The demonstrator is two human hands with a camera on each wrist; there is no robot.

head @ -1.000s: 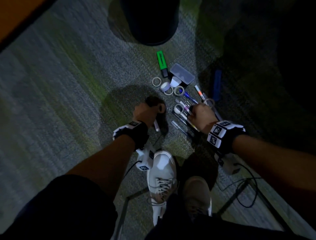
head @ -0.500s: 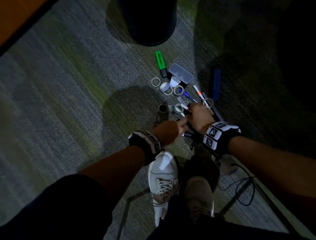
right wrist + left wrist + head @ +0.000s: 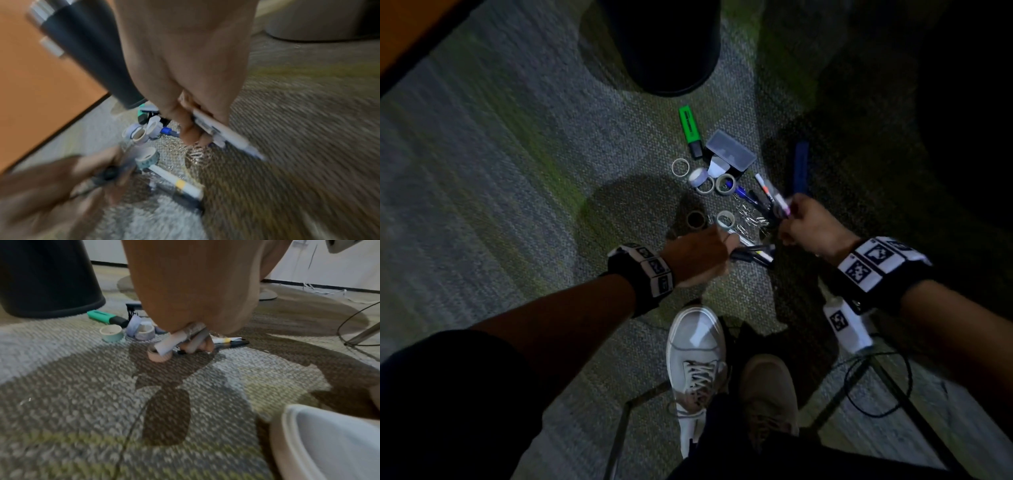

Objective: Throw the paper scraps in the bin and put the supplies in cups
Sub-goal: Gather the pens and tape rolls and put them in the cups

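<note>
Fingers (image 3: 186, 129) of the right hand (image 3: 815, 229) curl round a bundle of pens (image 3: 222, 131), gripped low over the carpet (image 3: 517, 171). The left hand (image 3: 698, 253) reaches in palm-down beside it, fingers (image 3: 205, 344) closed on a rolled white paper scrap (image 3: 172, 342) and pens; only the left wrist view shows that grip. More pens (image 3: 753, 255) lie between the two hands. Beyond them sit tape rolls (image 3: 703, 181), then a green highlighter (image 3: 690, 128), nearest the black bin (image 3: 661, 44). A small brown cup (image 3: 695, 219) stands left of the tape rolls, just beyond the left hand.
</note>
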